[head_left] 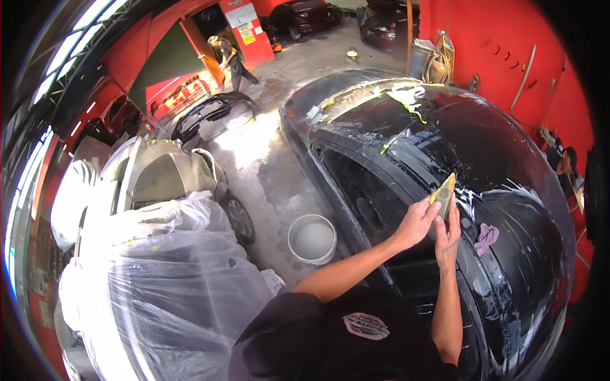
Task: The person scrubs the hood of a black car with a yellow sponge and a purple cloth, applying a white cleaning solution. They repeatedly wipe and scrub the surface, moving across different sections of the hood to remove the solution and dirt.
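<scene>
I stand beside a black car [508, 146] whose wet roof is streaked with white slurry. My left hand [416, 222] grips a yellowish sanding pad [443, 190] from the left, holding it on edge against the roof rim above the door. My right hand [448, 233] holds the same pad from below, fingers pointing up along it. A crumpled purple rag [487, 238] lies on the roof just right of my hands.
A round grey bucket [312, 239] of cloudy water stands on the wet floor by the car's side. At left is a light car [159, 254] wrapped in clear plastic. A loose black bumper [210, 111] lies further back, with a person [232, 60] beyond. Yellow tape [413, 105] edges the windscreen.
</scene>
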The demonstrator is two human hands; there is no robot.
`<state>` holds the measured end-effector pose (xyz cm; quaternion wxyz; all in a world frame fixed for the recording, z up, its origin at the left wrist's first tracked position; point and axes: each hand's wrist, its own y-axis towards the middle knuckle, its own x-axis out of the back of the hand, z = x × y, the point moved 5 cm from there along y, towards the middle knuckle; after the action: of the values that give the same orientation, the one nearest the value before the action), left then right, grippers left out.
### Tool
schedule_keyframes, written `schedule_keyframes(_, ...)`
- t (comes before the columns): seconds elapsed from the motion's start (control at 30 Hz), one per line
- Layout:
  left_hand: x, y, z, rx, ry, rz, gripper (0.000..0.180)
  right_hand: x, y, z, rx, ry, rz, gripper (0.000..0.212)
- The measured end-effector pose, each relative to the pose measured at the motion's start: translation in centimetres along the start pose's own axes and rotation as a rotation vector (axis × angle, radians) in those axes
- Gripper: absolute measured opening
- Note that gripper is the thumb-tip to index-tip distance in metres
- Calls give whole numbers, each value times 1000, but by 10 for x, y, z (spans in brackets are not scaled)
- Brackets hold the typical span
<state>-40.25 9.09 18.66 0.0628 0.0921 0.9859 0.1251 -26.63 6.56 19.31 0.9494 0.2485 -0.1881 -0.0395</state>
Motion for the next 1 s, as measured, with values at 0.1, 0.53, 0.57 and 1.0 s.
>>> schedule_keyframes(0.1,-3,0,9,-103,-26,-39,41,3,-1,1,-76,101,-23,65)
schedule_keyframes(0.53,9,9,33,32,-330,16,45,2,1,5,-30,-41,-56,63)
schedule_keyframes(0.57,10,9,35,28,-291,21,45,2,0,5,-28,-32,-57,62)
schedule_keyframes(1.0,-14,0,41,242,-485,346,61,3,-33,-29,-65,-181,-149,56)
